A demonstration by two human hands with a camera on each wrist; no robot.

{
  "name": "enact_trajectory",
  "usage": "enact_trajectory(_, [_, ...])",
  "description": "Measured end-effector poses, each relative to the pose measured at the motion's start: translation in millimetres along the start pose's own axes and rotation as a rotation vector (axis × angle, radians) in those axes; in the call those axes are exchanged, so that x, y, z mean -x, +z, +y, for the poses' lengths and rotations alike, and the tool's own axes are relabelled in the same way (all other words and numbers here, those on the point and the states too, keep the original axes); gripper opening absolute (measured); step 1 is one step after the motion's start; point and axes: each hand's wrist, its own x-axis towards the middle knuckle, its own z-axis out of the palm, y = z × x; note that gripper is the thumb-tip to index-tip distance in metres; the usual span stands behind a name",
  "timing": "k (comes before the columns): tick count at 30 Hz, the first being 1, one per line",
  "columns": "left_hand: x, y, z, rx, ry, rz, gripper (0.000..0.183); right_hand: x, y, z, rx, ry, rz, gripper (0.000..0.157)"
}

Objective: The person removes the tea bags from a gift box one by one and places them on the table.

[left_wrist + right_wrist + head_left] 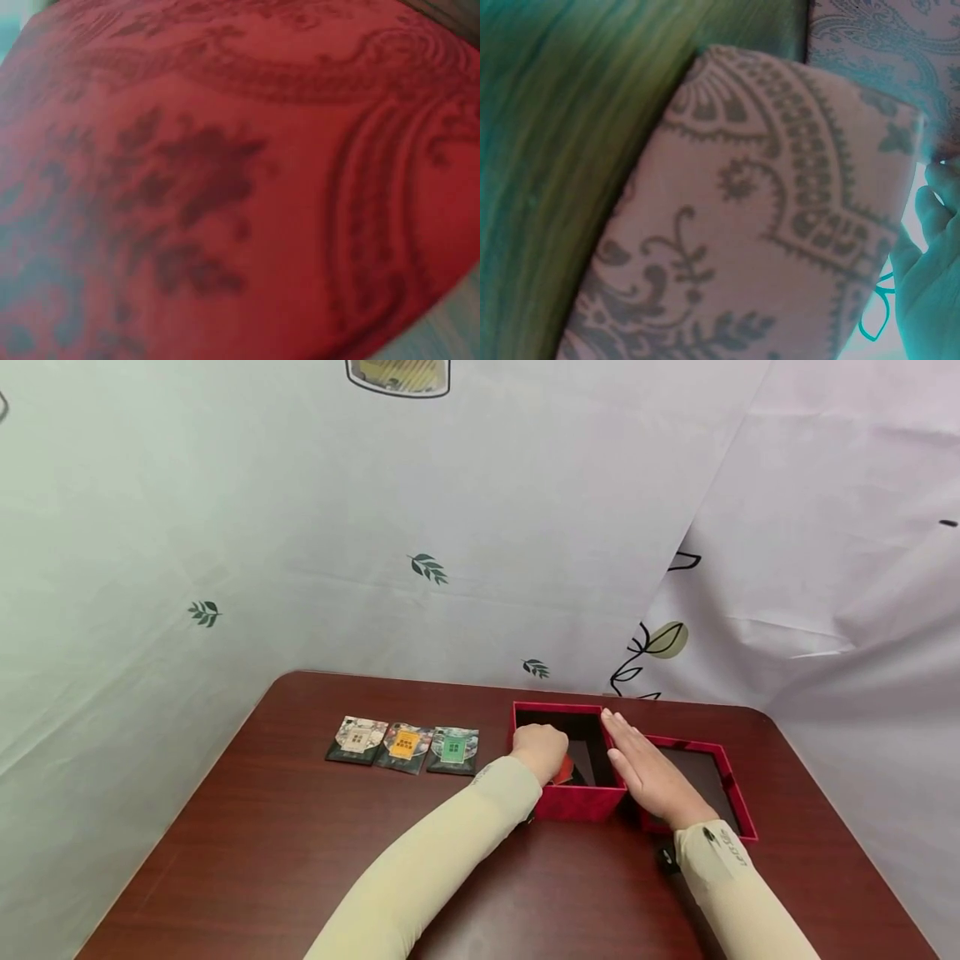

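While the left hand (542, 748) is in the red box (577, 803), fingers hidden, cannot tell its hold | right hand (651, 768): fingers straight at box's right rim, grasping nothing | orange packet (564, 770): inside box, by left hand; likely light, slick, flexible; pinch edge

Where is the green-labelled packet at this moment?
In the head view, the green-labelled packet lies on the table at the row's right end, between the orange-labelled packet and the red box.

There are three packets (405, 745), one box (577, 803), one shallow tray (705, 777), one orange piece (565, 768), one bench (300, 860), two hands (540, 750) (651, 767) and two sleeves (450, 852) (738, 885).
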Motion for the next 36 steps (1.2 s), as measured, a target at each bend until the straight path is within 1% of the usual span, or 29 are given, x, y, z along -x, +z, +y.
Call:
enact_trajectory(3, [0.2, 3.2, 3.3, -0.069, -0.023, -0.001, 0.008, 0.2, -0.7, -0.2, -0.005, 0.003, -0.001, 0.062])
enact_trajectory(7, [2.0, 5.7, 4.8, -0.121, -0.028, 0.005, 0.01, -0.2, -0.6, 0.8, 0.0, 0.004, -0.002, 0.062])
enact_trajectory(9, [1.8, 6.3, 4.0, -0.117, -0.021, 0.015, 0.011, -0.6, -0.7, 0.8, 0.001, 0.006, -0.003, 0.063])
enact_trajectory(14, [1.0, 8.5, 2.7, -0.071, -0.003, 0.043, 0.011, -0.3, 0.3, 1.7, 0.0, 0.009, -0.006, 0.063])
enact_trajectory(21, [0.5, 10.5, 2.0, -0.08, 0.001, 0.049, 0.01, 0.5, 0.3, 1.3, -0.006, 0.007, 0.004, 0.062])
enact_trajectory(25, [0.2, 10.2, 0.5, -0.048, 0.003, 0.06, 0.012, -0.3, 0.4, 0.5, -0.008, -0.004, 0.01, 0.061])
enact_trajectory(28, [-0.3, 8.9, -1.1, -0.003, 0.012, 0.073, 0.016, -0.5, 0.0, -0.3, -0.012, -0.007, 0.013, 0.062])
enact_trajectory(31, [-0.3, 6.4, -2.3, 0.043, 0.019, 0.09, 0.016, -0.5, 0.3, 0.0, -0.007, -0.01, 0.016, 0.062])
enact_trajectory(34, [0.7, 4.0, -3.1, 0.09, 0.029, 0.09, 0.011, -0.1, 0.6, 0.9, -0.009, -0.008, 0.013, 0.063])
enact_trajectory(36, [1.8, 2.4, -3.7, 0.128, 0.039, 0.081, 0.013, 0.2, 0.5, 1.2, -0.009, -0.007, 0.012, 0.063])
